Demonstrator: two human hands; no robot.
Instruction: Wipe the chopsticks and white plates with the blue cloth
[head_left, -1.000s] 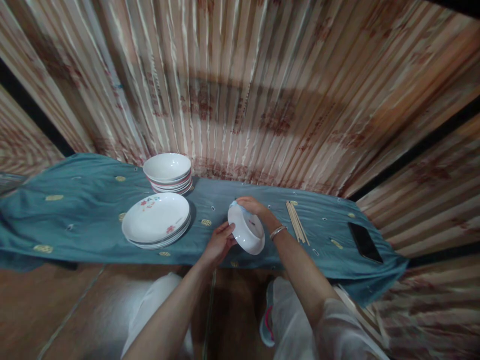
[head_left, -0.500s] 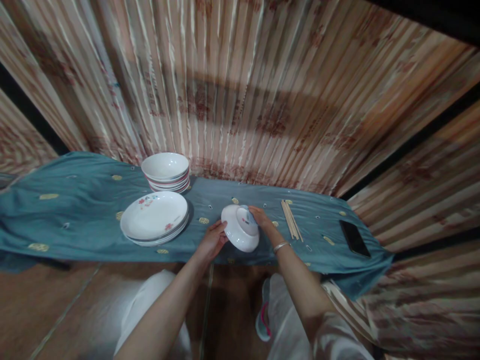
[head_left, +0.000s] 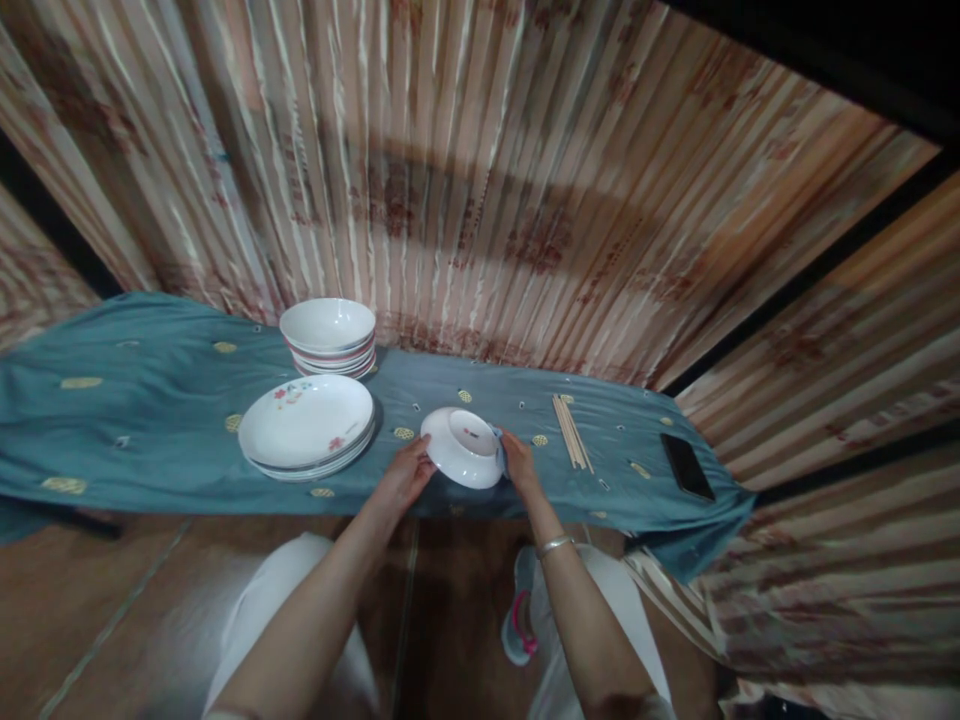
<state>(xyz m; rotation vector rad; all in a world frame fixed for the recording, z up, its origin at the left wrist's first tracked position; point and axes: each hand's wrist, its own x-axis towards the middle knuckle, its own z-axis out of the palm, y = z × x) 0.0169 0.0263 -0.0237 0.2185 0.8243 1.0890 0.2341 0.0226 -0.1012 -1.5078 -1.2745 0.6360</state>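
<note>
A white bowl (head_left: 450, 462) is held tilted over the near part of the table, its underside and round foot ring turned up toward me. My left hand (head_left: 411, 470) grips the rim on the left, with the thumb on the outside. On the right side my right hand (head_left: 517, 460) holds the rim, wearing a silver bangle at the wrist. A small bluish patch shows beside the right fingertips; I cannot tell whether it is a cloth or decoration. Left of the bowl lies a stack of white oval plates (head_left: 307, 425) with flower prints.
Behind the plates stands a stack of white bowls (head_left: 328, 330) with red bands. Several wooden chopsticks (head_left: 571, 432) lie to the right, then a black phone (head_left: 687, 467). A blue-green cloth (head_left: 172, 400) covers the narrow table, with a pleated curtain (head_left: 450, 180) behind it.
The bowl has turned in my hands, its foot ring now facing more upward. My right hand has shifted from the foot ring down to the rim. The view has moved slightly.
</note>
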